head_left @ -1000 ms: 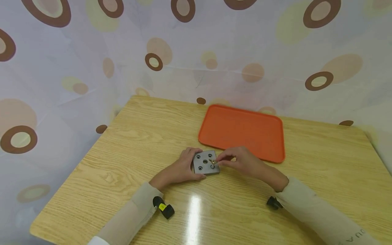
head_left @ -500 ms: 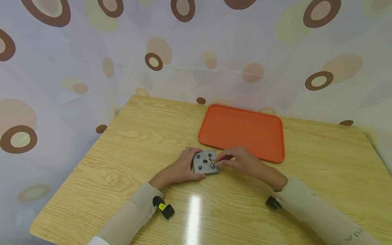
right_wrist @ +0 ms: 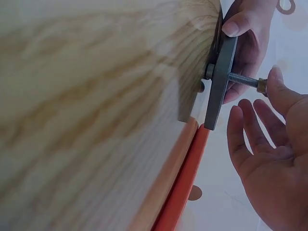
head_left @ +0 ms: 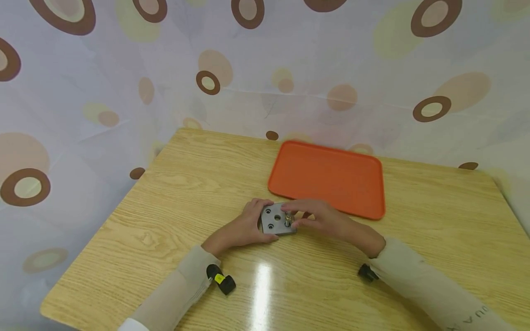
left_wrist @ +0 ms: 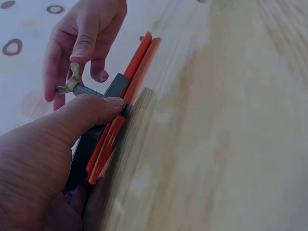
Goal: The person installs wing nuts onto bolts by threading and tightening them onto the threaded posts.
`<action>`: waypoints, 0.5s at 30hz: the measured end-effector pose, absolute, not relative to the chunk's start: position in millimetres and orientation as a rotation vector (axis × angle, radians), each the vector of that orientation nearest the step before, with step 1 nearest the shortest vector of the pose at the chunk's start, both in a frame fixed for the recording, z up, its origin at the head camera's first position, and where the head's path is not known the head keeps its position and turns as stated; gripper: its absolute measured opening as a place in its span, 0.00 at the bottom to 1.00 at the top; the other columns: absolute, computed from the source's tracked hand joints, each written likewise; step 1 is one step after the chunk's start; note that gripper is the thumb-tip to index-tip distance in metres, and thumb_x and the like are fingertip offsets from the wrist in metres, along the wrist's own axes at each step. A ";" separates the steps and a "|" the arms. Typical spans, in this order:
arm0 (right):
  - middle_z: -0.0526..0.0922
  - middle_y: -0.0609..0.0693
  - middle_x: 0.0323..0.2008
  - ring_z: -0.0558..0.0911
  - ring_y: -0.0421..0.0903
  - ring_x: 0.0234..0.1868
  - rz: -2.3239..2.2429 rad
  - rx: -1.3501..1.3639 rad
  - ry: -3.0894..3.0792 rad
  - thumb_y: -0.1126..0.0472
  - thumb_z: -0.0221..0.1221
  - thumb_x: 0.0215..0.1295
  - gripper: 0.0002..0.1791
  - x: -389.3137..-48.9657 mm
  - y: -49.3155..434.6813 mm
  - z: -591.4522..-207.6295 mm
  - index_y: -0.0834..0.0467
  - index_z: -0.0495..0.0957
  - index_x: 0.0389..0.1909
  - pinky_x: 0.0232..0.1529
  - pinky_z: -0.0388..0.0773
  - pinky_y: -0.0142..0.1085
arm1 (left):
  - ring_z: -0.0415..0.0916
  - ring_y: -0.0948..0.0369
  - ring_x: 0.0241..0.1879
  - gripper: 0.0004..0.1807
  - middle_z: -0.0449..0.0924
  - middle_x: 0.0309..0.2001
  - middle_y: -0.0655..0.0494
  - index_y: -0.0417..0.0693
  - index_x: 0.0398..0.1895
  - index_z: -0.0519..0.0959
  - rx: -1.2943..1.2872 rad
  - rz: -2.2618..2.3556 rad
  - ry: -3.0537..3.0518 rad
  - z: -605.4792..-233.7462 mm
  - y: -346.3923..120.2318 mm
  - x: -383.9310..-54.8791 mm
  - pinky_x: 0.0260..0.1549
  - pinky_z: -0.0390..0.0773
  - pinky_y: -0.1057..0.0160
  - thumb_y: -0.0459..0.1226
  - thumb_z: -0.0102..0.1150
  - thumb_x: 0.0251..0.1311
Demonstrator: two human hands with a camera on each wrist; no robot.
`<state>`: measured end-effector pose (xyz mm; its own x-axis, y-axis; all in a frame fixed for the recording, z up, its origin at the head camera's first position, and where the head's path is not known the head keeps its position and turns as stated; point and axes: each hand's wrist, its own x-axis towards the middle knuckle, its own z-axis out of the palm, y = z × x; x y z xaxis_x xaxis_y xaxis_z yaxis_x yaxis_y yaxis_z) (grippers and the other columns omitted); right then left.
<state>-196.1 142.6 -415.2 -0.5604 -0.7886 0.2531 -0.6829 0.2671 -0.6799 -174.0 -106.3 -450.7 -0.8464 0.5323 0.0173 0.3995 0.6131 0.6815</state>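
My left hand point(head_left: 247, 230) grips the edges of a square grey metal plate point(head_left: 278, 225) with several holes, thumb at the near edge and fingers at the far one. A threaded bolt point(right_wrist: 243, 80) stands up through the plate's right near corner, its head below the plate in the right wrist view. Near the bolt's free end sits a brass wing nut point(left_wrist: 72, 85). My right hand point(head_left: 325, 218) is at the wing nut, fingers spread around it. The right thumb point(left_wrist: 83, 48) touches one wing, while the other fingers stay loose and apart from it.
An orange-red tray point(head_left: 327, 177) lies behind the plate and the right hand on the wooden table point(head_left: 198, 184). A patterned cloth point(head_left: 265, 69) hangs behind the table. Black wrist cameras point(head_left: 223, 280) stick out from both sleeves.
The right hand's finger and thumb, earlier pinching the wing nut, have parted, with the index finger reaching over it. The wing nut has turned. The left hand and plate have stayed put.
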 end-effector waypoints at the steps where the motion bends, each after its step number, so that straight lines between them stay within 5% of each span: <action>1: 0.76 0.52 0.54 0.78 0.44 0.47 -1.177 -1.405 2.382 0.64 0.63 0.56 0.25 -195.9 142.4 -415.5 0.62 0.74 0.56 0.38 0.77 0.36 | 0.58 0.60 0.51 0.47 0.59 0.58 0.53 0.51 0.66 0.56 0.775 1.050 2.650 -450.9 -106.3 -174.0 0.49 0.64 0.60 0.53 0.68 0.46; 15: 0.77 0.54 0.52 0.78 0.43 0.44 -1.083 -1.439 2.393 0.62 0.59 0.60 0.22 -194.4 140.1 -412.5 0.64 0.74 0.56 0.41 0.76 0.35 | 0.59 0.60 0.49 0.46 0.59 0.57 0.54 0.52 0.67 0.56 0.774 1.057 2.643 -452.4 -107.2 -175.1 0.46 0.65 0.60 0.55 0.67 0.46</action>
<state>-194.4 140.1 -412.5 -0.5299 -0.8165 0.2291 -0.7112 0.2807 -0.6445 -175.1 -107.2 -452.4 -0.8453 0.5341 0.0162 0.3979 0.6089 0.6862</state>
